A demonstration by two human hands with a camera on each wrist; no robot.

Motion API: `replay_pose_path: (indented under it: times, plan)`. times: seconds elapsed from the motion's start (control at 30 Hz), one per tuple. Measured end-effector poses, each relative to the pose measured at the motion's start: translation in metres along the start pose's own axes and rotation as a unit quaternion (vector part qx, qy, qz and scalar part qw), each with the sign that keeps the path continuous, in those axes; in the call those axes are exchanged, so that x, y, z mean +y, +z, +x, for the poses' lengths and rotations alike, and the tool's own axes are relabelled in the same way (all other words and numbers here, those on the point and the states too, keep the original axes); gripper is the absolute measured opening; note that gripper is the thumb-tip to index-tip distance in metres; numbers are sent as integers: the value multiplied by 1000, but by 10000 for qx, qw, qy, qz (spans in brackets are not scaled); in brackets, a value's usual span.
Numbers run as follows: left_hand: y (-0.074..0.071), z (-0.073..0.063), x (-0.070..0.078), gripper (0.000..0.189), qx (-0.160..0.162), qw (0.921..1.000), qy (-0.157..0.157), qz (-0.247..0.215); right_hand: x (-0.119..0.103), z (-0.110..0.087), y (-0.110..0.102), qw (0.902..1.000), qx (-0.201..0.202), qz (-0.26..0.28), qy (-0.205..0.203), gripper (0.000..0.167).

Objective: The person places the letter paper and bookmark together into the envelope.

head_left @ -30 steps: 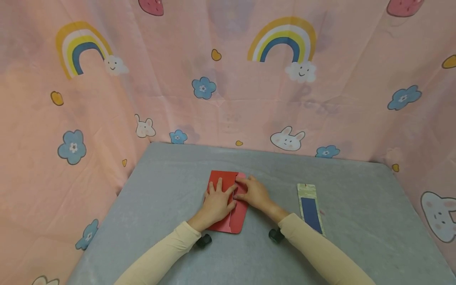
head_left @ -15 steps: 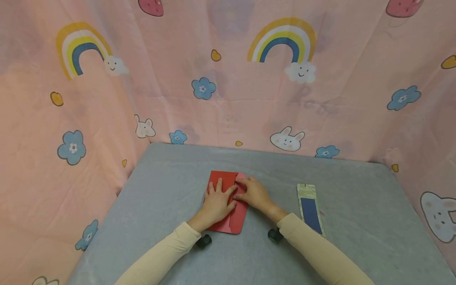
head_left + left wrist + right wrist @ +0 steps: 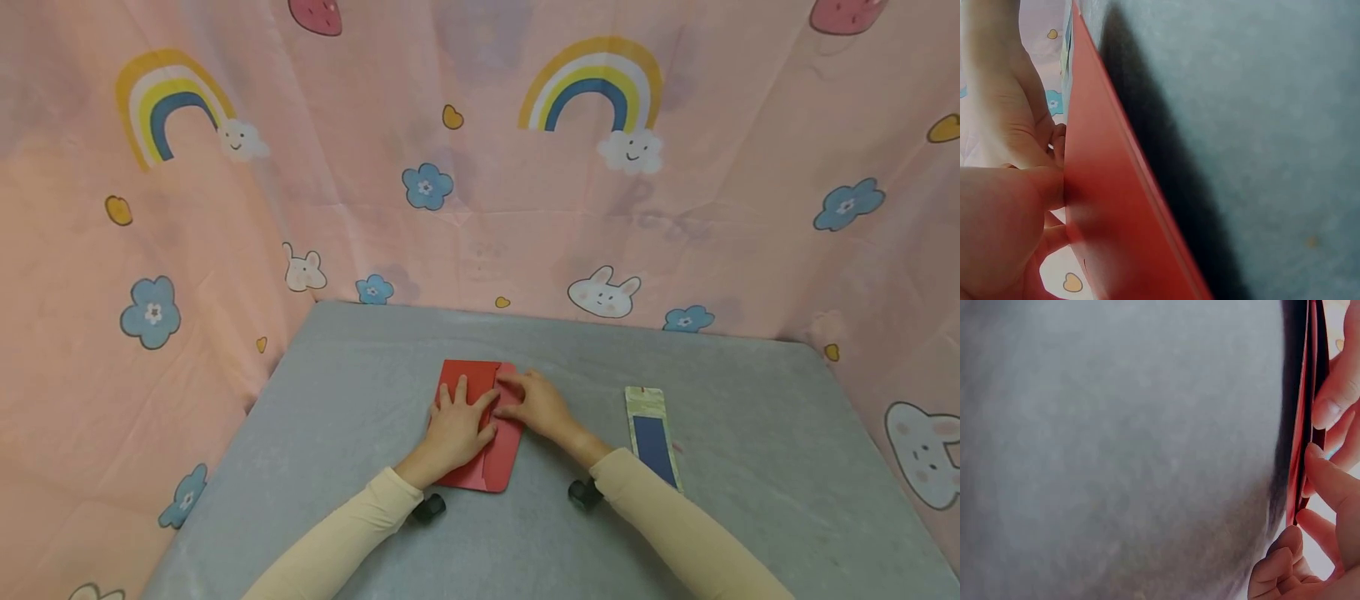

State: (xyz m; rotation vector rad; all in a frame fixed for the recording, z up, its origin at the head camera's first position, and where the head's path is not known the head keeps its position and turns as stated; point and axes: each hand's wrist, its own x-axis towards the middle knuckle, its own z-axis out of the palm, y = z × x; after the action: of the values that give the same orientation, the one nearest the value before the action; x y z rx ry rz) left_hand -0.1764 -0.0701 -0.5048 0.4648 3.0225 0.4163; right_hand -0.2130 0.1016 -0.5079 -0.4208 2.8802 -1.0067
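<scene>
A red envelope (image 3: 468, 372) lies on the grey tabletop, its lighter right flap strip (image 3: 501, 468) rounded at the corners. My left hand (image 3: 453, 427) rests on it with fingers spread, pressing it down. At the seam beside the strip, my right hand (image 3: 542, 408) pinches with thumb and index finger. In the right wrist view the envelope (image 3: 1299, 406) appears edge-on, its layers parted by a dark gap; the right thumb and index fingertip sit at that edge, the other fingers curled. The left wrist view shows the envelope's red side (image 3: 1107, 162) close up.
A narrow pale green strip with a dark blue panel (image 3: 652, 446) lies to the right, partly behind the right sleeve. A black wrist camera (image 3: 430, 507) sits under each wrist. A pink patterned curtain (image 3: 480, 233) hangs along the table's back and sides.
My right hand and forearm have shifted very slightly to the right. My left hand and the envelope stay in place.
</scene>
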Motion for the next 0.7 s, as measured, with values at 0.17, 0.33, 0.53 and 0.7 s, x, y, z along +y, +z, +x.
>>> replay_pose_path:
  times: [0.17, 0.33, 0.53, 0.7]
  plan:
    - [0, 0, 0, 56, -10, 10000, -30, 13, 0, -1, -5, 10000, 49, 65, -23, 63]
    - [0, 0, 0, 56, -2, 10000, -10, 0, 0, -4, -11, 9998, 118, 119, -47, 61]
    - [0, 0, -1, 55, -4, 10000, 13, -28, 4, -11, -21, 9986, 168, 480, -135, 59]
    - [0, 0, -1, 56, 19, 10000, 46, -82, 12, -19, -36, 9970, 170, 749, -134, 55]
